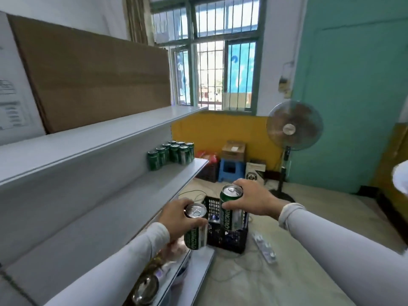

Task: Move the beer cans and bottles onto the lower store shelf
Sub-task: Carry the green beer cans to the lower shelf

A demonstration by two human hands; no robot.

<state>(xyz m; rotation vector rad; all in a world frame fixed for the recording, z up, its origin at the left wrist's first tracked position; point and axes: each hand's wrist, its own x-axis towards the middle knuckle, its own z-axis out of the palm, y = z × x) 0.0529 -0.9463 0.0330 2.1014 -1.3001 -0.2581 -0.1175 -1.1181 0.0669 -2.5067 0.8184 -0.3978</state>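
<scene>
Beer cans are in both hands and on the white store shelves (92,138), which fill the left side and run from near to far. On the top board leans a big sheet of cardboard (95,74). On the middle board (123,206), at its far end, a cluster of green cans (173,153) stands upright in close rows. The lowest board, near and partly hidden by the left sleeve, holds blurred goods that cannot be made out.

On the floor to the right of the shelves sits a black plastic crate (229,237); what is inside is mostly hidden behind the held cans. Farther off, by the teal wall, stands a pedestal fan (294,127), with a blue stool (231,171) and small boxes to its left. A white power strip (265,248) lies on the floor just right of the crate.

Left hand (176,219) grasps a green can (196,228) near its top, tilted, above the crate's near-left corner. Right hand (254,199) clasps a second can (231,208) just beside the first, apart from it.
</scene>
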